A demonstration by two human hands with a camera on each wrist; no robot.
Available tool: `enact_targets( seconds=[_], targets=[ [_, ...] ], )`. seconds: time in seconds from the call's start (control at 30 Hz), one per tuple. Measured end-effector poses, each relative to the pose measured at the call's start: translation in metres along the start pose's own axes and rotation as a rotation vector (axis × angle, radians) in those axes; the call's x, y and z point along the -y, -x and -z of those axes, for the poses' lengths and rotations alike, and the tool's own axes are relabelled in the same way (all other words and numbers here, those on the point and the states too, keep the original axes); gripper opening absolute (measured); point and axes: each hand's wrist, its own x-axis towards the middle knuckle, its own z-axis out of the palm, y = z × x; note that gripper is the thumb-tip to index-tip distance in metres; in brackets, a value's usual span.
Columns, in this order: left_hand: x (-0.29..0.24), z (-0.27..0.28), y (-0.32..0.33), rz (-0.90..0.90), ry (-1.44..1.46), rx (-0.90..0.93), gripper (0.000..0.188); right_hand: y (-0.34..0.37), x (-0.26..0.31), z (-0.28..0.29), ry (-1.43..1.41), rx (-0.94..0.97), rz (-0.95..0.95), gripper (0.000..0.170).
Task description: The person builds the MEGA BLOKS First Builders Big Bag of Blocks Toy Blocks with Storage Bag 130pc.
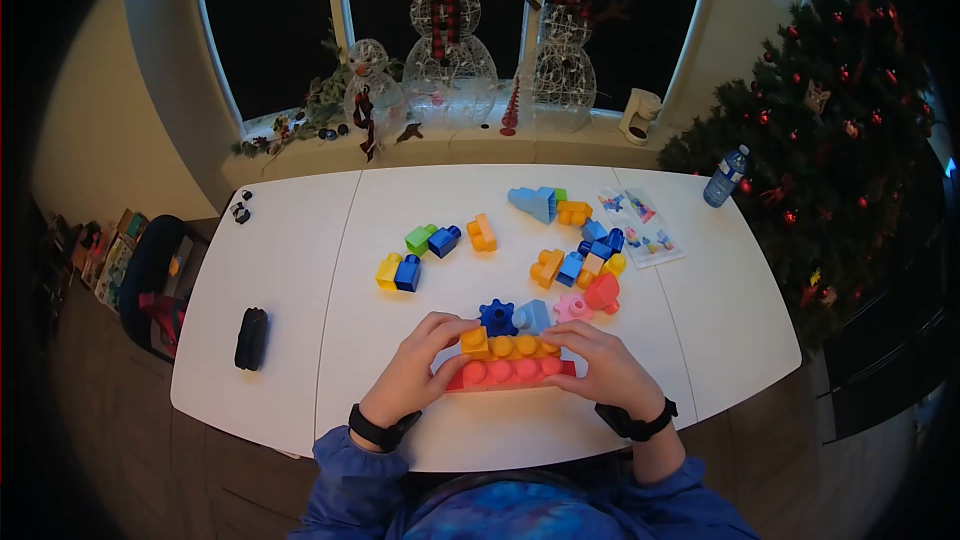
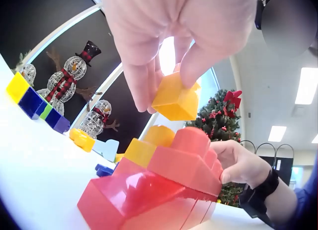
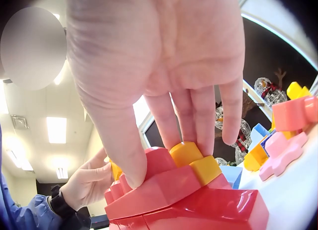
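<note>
a black case [image 1: 252, 339] lies at the left of the white table [image 1: 270, 260], wire snowmen [image 1: 450, 70] stand on the sill [image 1: 560, 147] beyond its middle, and a plastic bottle [image 1: 724, 180] stands near its far right corner, before a christmas tree [image 1: 835, 130]. the left hand [image 1: 415, 365] pinches a small yellow block [image 1: 474, 343] above the left end of the red and yellow stack [image 1: 513, 372], at the table's near side; the right hand [image 1: 608, 370] grips the stack's right part, thumb near, fingers slightly spread beyond.
</note>
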Motion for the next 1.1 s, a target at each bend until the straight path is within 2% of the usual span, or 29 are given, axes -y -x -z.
enact_targets(
  seconds=[0.27, 0.33, 0.53, 0.57, 0.67, 0.73, 0.93, 1.1],
  targets=[
    [0.0, -0.001, 0.0, -0.026, -0.149, 0.029, 0.049, 0.0, -0.001, -0.001, 0.011, -0.014, 0.006, 0.052],
    [0.005, 0.001, 0.0, -0.031, -0.157, 0.061, 0.056, 0.0, -0.001, -0.001, -0.005, 0.007, -0.005, 0.053],
    [-0.003, -0.008, -0.002, 0.077, -0.133, 0.14, 0.096, -0.018, 0.004, 0.02, 0.104, 0.187, -0.007, 0.059],
    [-0.001, -0.008, -0.003, 0.099, -0.125, 0.141, 0.095, -0.029, 0.004, 0.028, 0.116, 0.23, -0.004, 0.06],
    [0.005, -0.008, -0.004, 0.137, -0.107, 0.149, 0.091, -0.075, 0.001, 0.038, 0.182, 0.127, 0.1, 0.059],
    [0.011, -0.008, -0.004, 0.13, -0.106, 0.164, 0.088, -0.114, -0.009, 0.038, 0.269, 0.19, 0.112, 0.055],
    [0.014, -0.009, -0.002, 0.131, -0.138, 0.148, 0.08, -0.217, -0.068, -0.013, 0.578, 0.275, 0.137, 0.046],
    [0.01, -0.007, -0.003, 0.17, -0.103, 0.166, 0.081, -0.243, -0.084, -0.044, 0.739, 0.285, 0.107, 0.05]
  ],
)
